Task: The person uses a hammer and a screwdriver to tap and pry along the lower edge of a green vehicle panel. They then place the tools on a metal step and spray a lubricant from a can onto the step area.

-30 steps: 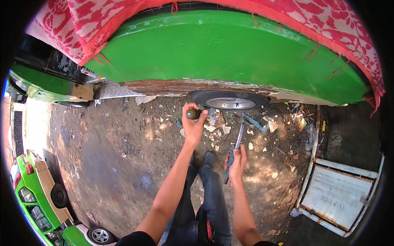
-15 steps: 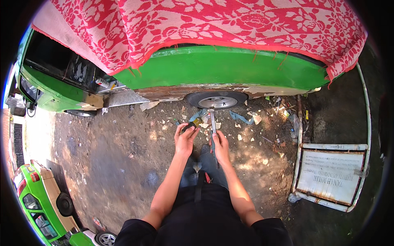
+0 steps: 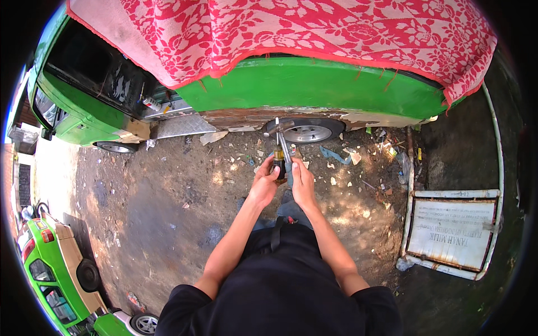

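Observation:
My left hand [image 3: 263, 184] is closed on a screwdriver [image 3: 278, 163] with a yellow and black handle, held upright. Just right of it, my right hand [image 3: 302, 185] grips a hammer [image 3: 284, 147] by its blue-grey grip. The steel shaft overlaps the screwdriver, and the head hides much of what lies behind it; I cannot tell whether the tools touch. Beyond them is a green vehicle [image 3: 314, 84] with a peeling lower edge and a wheel [image 3: 314, 134]. A red and pink floral cloth [image 3: 347, 28] drapes over its upper part.
A dark dirt ground [image 3: 151, 218] carries scraps and a blue strip [image 3: 336, 155]. At right lies a rusty white metal-framed sign [image 3: 448, 229]. A second green vehicle [image 3: 50, 263] with wheels is at lower left. At upper left, a silver step plate [image 3: 176, 127] shows below a dark opening.
My hands have drawn together in front of me. The screwdriver has turned from tilted to upright beside the hammer. The view has shifted, showing more cloth and more of my black shirt.

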